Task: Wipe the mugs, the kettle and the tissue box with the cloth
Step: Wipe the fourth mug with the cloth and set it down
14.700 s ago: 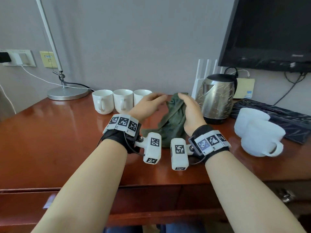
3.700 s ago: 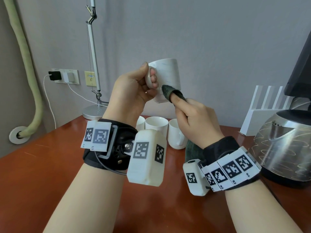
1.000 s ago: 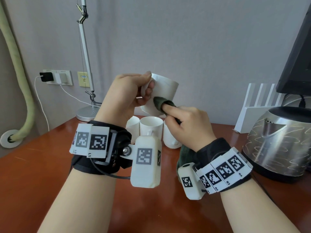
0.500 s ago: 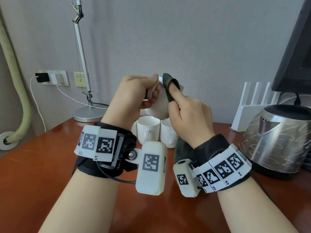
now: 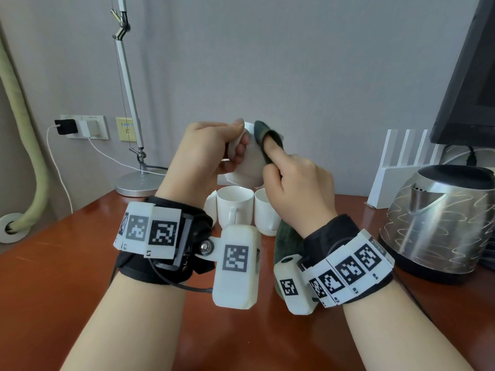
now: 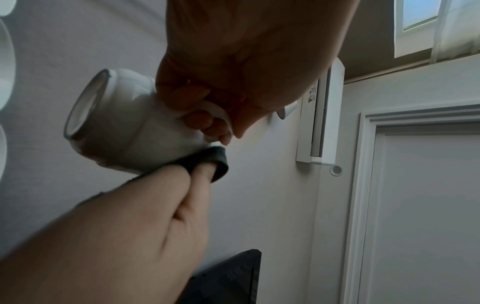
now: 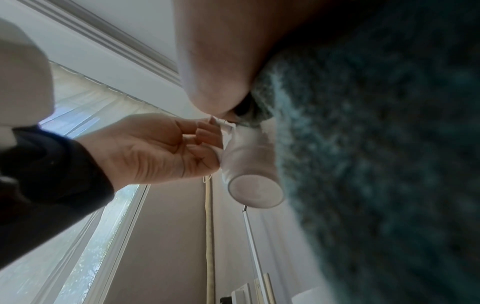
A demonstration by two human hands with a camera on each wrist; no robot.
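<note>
My left hand (image 5: 214, 148) holds a white mug (image 5: 247, 167) by its handle in the air, tilted, its base facing me. In the left wrist view the mug (image 6: 124, 127) lies sideways with fingers through the handle. My right hand (image 5: 294, 183) grips the dark green cloth (image 5: 267, 137), draped over the raised forefinger and pressed against the mug's side near the rim. The rest of the cloth (image 5: 289, 236) hangs below the wrist. In the right wrist view the cloth (image 7: 376, 164) fills the right side. The steel kettle (image 5: 442, 223) stands at the right. No tissue box is in view.
White mugs (image 5: 235, 210) stand in a row on the red-brown table (image 5: 67, 263) behind my wrists. A desk lamp base (image 5: 136, 183) sits at the back left, a white router (image 5: 401, 170) and a dark screen (image 5: 471, 76) at the back right.
The cloth-covered forefinger has slid up the mug's side from near the handle to the rim. The left hand has kept its hold, tilting the mug a little.
</note>
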